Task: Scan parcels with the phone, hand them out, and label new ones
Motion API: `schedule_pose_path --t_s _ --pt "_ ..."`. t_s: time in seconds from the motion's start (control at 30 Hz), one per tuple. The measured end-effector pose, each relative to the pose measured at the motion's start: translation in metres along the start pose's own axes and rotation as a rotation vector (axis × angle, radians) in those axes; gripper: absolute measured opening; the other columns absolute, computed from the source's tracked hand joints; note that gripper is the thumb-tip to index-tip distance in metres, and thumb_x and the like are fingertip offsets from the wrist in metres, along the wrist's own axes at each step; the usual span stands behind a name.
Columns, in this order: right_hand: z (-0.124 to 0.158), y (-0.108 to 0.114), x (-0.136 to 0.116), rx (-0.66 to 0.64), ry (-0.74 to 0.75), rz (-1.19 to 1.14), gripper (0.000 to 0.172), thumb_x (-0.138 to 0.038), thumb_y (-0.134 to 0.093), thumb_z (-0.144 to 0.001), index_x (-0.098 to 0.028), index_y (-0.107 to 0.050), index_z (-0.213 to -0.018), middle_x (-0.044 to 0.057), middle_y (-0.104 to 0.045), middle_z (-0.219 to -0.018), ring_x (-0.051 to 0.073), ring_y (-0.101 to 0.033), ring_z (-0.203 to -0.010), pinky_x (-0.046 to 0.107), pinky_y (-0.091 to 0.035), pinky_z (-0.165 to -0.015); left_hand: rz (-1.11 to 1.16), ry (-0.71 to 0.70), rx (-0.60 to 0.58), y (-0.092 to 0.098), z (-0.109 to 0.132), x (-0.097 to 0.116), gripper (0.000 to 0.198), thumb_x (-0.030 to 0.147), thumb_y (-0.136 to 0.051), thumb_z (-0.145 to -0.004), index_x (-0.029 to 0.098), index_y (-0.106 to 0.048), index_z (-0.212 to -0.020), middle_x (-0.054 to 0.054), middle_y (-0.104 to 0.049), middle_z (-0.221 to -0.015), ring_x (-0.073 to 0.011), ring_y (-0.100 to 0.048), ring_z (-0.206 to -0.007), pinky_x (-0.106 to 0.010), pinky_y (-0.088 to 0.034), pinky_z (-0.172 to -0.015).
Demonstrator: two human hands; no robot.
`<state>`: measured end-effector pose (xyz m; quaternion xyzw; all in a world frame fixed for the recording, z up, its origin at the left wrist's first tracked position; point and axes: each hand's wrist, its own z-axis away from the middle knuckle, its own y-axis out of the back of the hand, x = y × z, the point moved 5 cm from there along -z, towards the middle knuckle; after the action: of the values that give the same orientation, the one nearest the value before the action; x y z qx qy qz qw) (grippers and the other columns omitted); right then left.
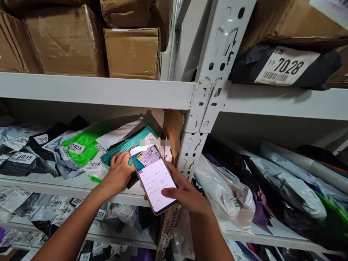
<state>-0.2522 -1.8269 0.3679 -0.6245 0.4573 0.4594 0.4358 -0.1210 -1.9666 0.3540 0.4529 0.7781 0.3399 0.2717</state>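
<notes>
My right hand (186,194) holds a smartphone (153,177) with a lit screen, thumb resting on the lower part of the display. The phone points at the middle shelf (73,186). My left hand (119,172) lies on a teal plastic parcel (127,145) at the right end of that shelf, fingers curled over its edge. The screen shows a camera picture of a label above a white panel.
Several poly-bag parcels with numbered labels, such as a green one (84,143), lie along the middle shelf. Cardboard boxes (133,52) stand on the upper shelf. A white steel upright (209,90) divides the racks. More bags (272,185) fill the right bay; a black parcel (285,65) sits above.
</notes>
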Motion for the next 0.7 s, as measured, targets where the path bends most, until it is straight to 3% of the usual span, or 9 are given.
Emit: schedule_pose_path --t_s 0.1,0.3,0.43,0.6,0.7 --pt "0.001 -0.001 0.003 0.021 0.009 -0.085 0.077 -0.020 -0.066 -0.078 -0.031 -0.029 -0.144 0.011 -0.069 -0.115 0.031 -0.073 -0.087 0.029 -0.058 -0.045 0.003 -0.001 0.010 0.003 0.000 0.001 0.048 -0.001 -0.049 -0.074 0.026 -0.064 -0.111 -0.010 -0.049 -0.116 -0.0300 -0.040 -0.116 -0.054 -0.032 -0.103" --pt "0.003 -0.006 0.010 0.011 0.020 -0.174 0.086 -0.009 -0.060 -0.071 -0.033 -0.025 -0.146 0.010 -0.067 -0.120 0.034 -0.071 -0.098 0.033 -0.061 -0.050 -0.016 -0.005 0.023 0.002 0.001 0.002 0.056 -0.004 -0.050 -0.066 0.026 -0.061 -0.113 -0.010 -0.049 -0.119 -0.0296 -0.041 -0.117 -0.051 -0.032 -0.103" --pt "0.005 -0.008 0.013 -0.021 0.037 -0.167 0.082 -0.011 -0.063 -0.074 -0.032 -0.028 -0.145 0.010 -0.066 -0.123 0.035 -0.070 -0.101 0.034 -0.061 -0.052 -0.030 -0.002 0.039 0.000 0.002 0.001 0.049 -0.002 -0.049 -0.070 0.022 -0.062 -0.110 -0.013 -0.048 -0.120 -0.0303 -0.041 -0.118 -0.052 -0.032 -0.104" --pt "0.004 -0.014 0.017 -0.101 0.049 -0.156 0.082 -0.016 -0.065 -0.078 -0.031 -0.023 -0.147 0.010 -0.067 -0.120 0.031 -0.071 -0.097 0.034 -0.060 -0.055 -0.044 0.051 0.011 -0.004 0.002 0.000 0.036 0.001 -0.049 -0.074 0.016 -0.066 -0.102 -0.015 -0.054 -0.107 -0.0310 -0.044 -0.110 -0.052 -0.033 -0.103" --pt "0.003 -0.020 0.027 -0.091 0.067 -0.160 0.082 -0.019 -0.066 -0.077 -0.030 -0.025 -0.147 0.010 -0.066 -0.119 0.029 -0.071 -0.096 0.037 -0.058 -0.062 0.017 0.064 0.021 -0.006 0.005 0.002 0.033 0.013 -0.055 -0.079 0.016 -0.066 -0.110 -0.015 -0.058 -0.114 -0.0335 -0.041 -0.117 -0.056 -0.027 -0.107"
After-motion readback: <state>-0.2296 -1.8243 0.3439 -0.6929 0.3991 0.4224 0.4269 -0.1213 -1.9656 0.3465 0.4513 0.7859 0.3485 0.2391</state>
